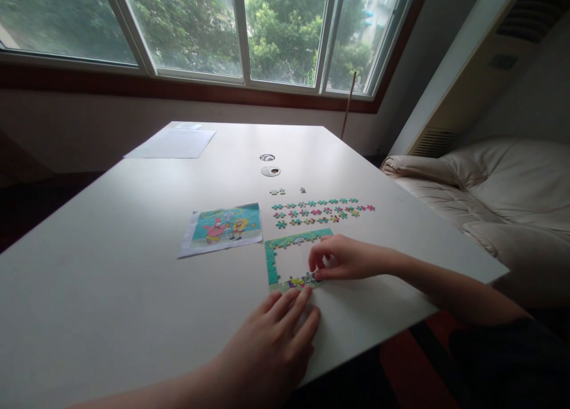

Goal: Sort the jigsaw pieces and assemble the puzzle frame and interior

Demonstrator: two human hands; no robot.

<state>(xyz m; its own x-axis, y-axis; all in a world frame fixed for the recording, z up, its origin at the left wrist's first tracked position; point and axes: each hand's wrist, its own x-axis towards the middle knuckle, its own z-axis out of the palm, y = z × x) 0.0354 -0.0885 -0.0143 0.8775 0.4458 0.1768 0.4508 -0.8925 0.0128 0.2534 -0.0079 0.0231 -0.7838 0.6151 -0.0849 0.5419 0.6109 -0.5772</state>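
A partly joined jigsaw puzzle (271, 263) lies near the table's front right, its teal border built around a bare middle. My left hand (278, 343) rests with fingers stretched out, fingertips touching the puzzle's lower edge. At the lower right of the border, my right hand (342, 257) pinches a small puzzle piece (317, 276), mostly covered by the fingertips. The border's right side is hidden behind this hand. Beyond the puzzle, loose puzzle pieces (312, 212) are laid out in rows. To its left is a printed reference picture (227, 225) with cartoon figures on a creased sheet.
The white table (133, 266) also bears two round metallic discs (271, 171) farther back and a white sheet (173, 143) at the far left. A pale leather sofa (467, 177) stands to the right. Windows line the wall beyond the table.
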